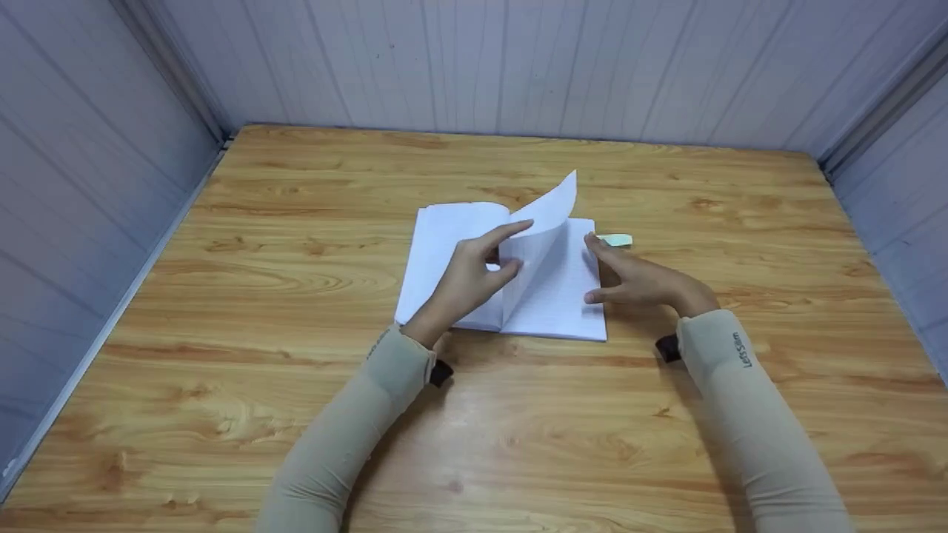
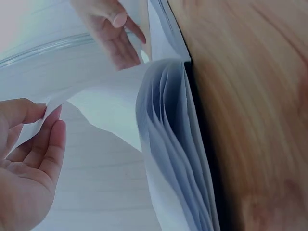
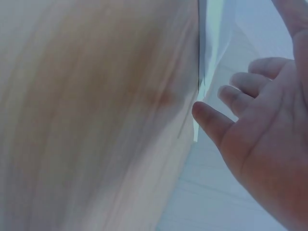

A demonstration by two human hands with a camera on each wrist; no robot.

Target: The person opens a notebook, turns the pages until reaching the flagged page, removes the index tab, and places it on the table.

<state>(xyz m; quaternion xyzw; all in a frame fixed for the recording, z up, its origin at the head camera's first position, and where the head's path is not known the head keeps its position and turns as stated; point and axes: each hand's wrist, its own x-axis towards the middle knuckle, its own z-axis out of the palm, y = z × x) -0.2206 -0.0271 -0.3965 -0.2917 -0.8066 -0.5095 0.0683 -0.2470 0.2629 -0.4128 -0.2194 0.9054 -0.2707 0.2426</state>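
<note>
An open notebook [image 1: 552,314] with white ruled pages lies on the wooden table. One page [image 1: 552,203] stands raised from its middle, pinched between the thumb and fingers of my left hand [image 1: 474,274]. In the left wrist view that hand [image 2: 33,159] grips the page's edge, beside the fanned stack of leaves [image 2: 178,144]. My right hand [image 1: 641,281] is at the notebook's right edge, fingers extended and thumb apart, holding nothing. A pale green tab [image 1: 616,240] sticks out from that edge, close to the right fingertips. In the right wrist view the palm [image 3: 274,139] shows with its fingers spread.
The wood-grain table [image 1: 259,296] stretches around the notebook on all sides. White panel walls [image 1: 459,66] stand behind it and to the left and right. Dark bands [image 1: 442,374] show under both beige sleeves at the wrists.
</note>
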